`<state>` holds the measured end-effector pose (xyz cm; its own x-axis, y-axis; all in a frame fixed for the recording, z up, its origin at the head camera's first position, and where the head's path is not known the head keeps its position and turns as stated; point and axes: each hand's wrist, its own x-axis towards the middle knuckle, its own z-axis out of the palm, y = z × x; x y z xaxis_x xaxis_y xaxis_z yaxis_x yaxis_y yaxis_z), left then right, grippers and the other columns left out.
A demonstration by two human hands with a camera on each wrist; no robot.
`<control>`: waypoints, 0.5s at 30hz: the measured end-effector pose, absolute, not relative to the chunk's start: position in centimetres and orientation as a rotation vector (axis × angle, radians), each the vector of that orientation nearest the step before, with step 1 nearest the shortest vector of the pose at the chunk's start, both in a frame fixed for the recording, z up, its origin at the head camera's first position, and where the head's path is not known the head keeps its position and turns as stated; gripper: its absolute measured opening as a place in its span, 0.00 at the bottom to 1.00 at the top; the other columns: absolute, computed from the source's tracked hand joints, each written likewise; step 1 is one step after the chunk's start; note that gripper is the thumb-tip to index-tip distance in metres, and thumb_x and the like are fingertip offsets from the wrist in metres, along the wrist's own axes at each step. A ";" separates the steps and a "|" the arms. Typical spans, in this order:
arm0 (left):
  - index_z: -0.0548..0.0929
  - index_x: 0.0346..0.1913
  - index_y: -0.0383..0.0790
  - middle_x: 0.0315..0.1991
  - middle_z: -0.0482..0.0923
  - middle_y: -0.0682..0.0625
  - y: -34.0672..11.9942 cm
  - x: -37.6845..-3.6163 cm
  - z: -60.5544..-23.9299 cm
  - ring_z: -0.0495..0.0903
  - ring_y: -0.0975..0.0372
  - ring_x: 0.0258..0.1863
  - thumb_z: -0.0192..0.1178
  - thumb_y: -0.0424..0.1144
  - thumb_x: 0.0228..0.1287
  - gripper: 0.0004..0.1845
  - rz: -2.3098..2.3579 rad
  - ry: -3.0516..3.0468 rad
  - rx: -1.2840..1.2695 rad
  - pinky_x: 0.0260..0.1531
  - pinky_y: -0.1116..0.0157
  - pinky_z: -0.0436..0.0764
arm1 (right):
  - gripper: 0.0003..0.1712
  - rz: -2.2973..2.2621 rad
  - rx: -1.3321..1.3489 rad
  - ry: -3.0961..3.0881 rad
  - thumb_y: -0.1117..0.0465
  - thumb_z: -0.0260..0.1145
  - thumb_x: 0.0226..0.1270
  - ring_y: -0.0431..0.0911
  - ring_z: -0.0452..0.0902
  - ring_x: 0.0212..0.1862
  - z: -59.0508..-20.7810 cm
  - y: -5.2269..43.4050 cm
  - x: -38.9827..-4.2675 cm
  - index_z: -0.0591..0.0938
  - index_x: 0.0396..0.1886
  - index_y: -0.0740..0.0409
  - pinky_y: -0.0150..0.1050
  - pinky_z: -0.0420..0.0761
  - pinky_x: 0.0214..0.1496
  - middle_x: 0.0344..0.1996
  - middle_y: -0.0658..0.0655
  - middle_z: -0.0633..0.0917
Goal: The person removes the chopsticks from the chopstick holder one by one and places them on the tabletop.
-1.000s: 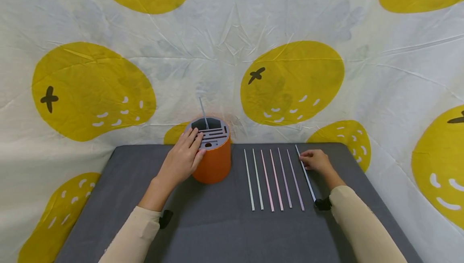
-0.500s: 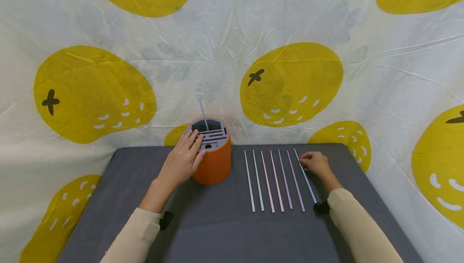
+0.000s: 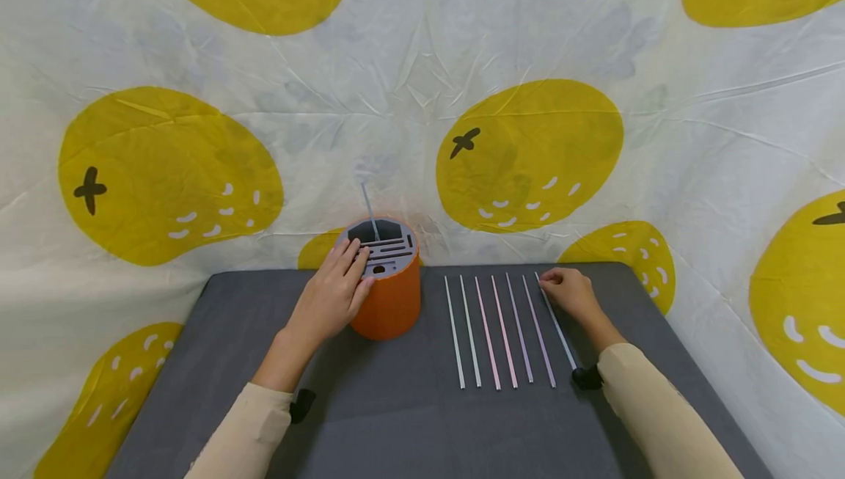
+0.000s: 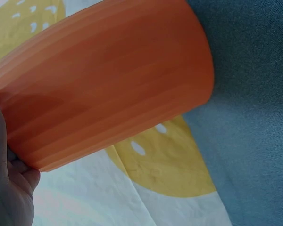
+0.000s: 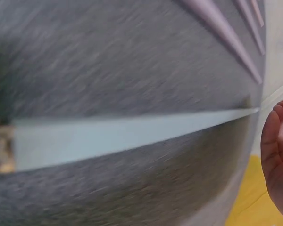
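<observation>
My left hand lies over the left side of an orange cylindrical holder, fingers extended on its grey slotted top and thumb down at the rim. In the left wrist view part of that hand shows at the holder's rim end. A thin stick leans up out of the large opening in the top. On the right, my right hand is by the far end of a pale blue stick, fingertips bent. The right wrist view shows this stick lying on the cloth, with the fingers partly out of frame.
Several more slender sticks lie in a row between holder and right hand: pale green, pink and purple. Dark grey cloth covers the table. Behind it hangs a white curtain with yellow fruit prints.
The pale blue stick has shifted slightly left and now lies beside the row. My right hand has slid a little toward its far end. The left hand stays on the holder.
</observation>
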<state>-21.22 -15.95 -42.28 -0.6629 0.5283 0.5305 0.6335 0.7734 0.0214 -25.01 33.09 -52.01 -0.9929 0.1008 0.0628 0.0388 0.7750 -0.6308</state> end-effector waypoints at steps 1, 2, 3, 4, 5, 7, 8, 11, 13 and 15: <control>0.72 0.73 0.29 0.73 0.69 0.32 -16.0 -21.2 -42.3 0.66 0.40 0.75 0.57 0.45 0.77 0.30 -0.279 -2.457 -0.871 0.74 0.43 0.66 | 0.13 1.006 -0.099 -2.863 0.57 0.68 0.74 0.44 0.81 0.29 -51.8 32.9 -25.1 0.88 0.45 0.63 0.36 0.82 0.31 0.33 0.60 0.89; 0.72 0.73 0.29 0.73 0.70 0.31 -15.9 -21.2 -42.3 0.67 0.40 0.75 0.57 0.45 0.77 0.30 -0.280 -2.455 -0.872 0.74 0.43 0.66 | 0.13 0.991 -0.081 -2.858 0.56 0.68 0.74 0.44 0.80 0.29 -51.5 32.6 -25.2 0.88 0.45 0.62 0.36 0.81 0.31 0.33 0.59 0.89; 0.72 0.73 0.29 0.73 0.70 0.31 -15.9 -21.2 -42.3 0.67 0.40 0.75 0.57 0.45 0.77 0.30 -0.281 -2.453 -0.873 0.74 0.43 0.66 | 0.13 0.993 -0.065 -2.852 0.56 0.68 0.74 0.44 0.80 0.30 -51.1 32.3 -25.3 0.88 0.45 0.62 0.35 0.80 0.32 0.34 0.59 0.89; 0.72 0.73 0.29 0.73 0.70 0.31 -15.9 -21.2 -42.3 0.67 0.40 0.75 0.57 0.45 0.77 0.30 -0.281 -2.452 -0.873 0.74 0.43 0.66 | 0.13 0.994 -0.042 -2.844 0.56 0.69 0.73 0.44 0.80 0.30 -50.7 32.0 -25.4 0.88 0.46 0.61 0.35 0.80 0.33 0.34 0.60 0.89; 0.72 0.73 0.29 0.72 0.70 0.31 -15.9 -21.2 -42.3 0.67 0.40 0.75 0.57 0.45 0.77 0.30 -0.284 -2.449 -0.873 0.75 0.43 0.66 | 0.13 1.004 -0.021 -2.837 0.56 0.69 0.74 0.44 0.80 0.31 -50.3 31.6 -25.5 0.88 0.46 0.61 0.35 0.80 0.33 0.35 0.60 0.89; 0.72 0.73 0.29 0.72 0.70 0.31 -16.0 -21.2 -42.3 0.67 0.39 0.75 0.56 0.46 0.78 0.30 -0.285 -2.440 -0.875 0.74 0.43 0.67 | 0.13 1.033 0.025 -2.822 0.56 0.68 0.74 0.46 0.80 0.31 -49.5 30.8 -25.6 0.88 0.47 0.61 0.36 0.81 0.33 0.36 0.61 0.89; 0.72 0.73 0.29 0.72 0.70 0.31 -16.0 -21.2 -42.4 0.67 0.39 0.75 0.55 0.46 0.79 0.29 -0.285 -2.438 -0.875 0.74 0.42 0.67 | 0.14 1.039 0.051 -2.811 0.56 0.69 0.74 0.47 0.81 0.32 -49.1 30.3 -25.7 0.88 0.48 0.62 0.37 0.81 0.34 0.38 0.62 0.89; 0.72 0.73 0.29 0.72 0.70 0.31 -16.0 -21.2 -42.5 0.67 0.39 0.75 0.50 0.49 0.82 0.30 -0.282 -2.427 -0.876 0.73 0.42 0.68 | 0.15 1.067 0.114 -2.780 0.56 0.69 0.74 0.51 0.82 0.37 -47.9 28.8 -26.0 0.88 0.50 0.62 0.40 0.83 0.38 0.42 0.63 0.89; 0.73 0.72 0.29 0.72 0.70 0.31 -16.0 -21.2 -42.5 0.67 0.39 0.74 0.47 0.51 0.83 0.30 -0.279 -2.421 -0.878 0.72 0.41 0.69 | 0.15 1.085 0.161 -2.761 0.55 0.69 0.74 0.52 0.83 0.41 -47.0 27.8 -26.1 0.88 0.51 0.61 0.41 0.83 0.42 0.44 0.62 0.89; 0.73 0.72 0.29 0.72 0.70 0.31 -16.0 -21.2 -42.5 0.67 0.40 0.74 0.45 0.52 0.84 0.31 -0.279 -2.418 -0.879 0.72 0.41 0.69 | 0.15 1.127 0.198 -2.738 0.55 0.69 0.74 0.53 0.84 0.43 -46.2 26.6 -26.3 0.88 0.52 0.61 0.43 0.84 0.44 0.45 0.61 0.90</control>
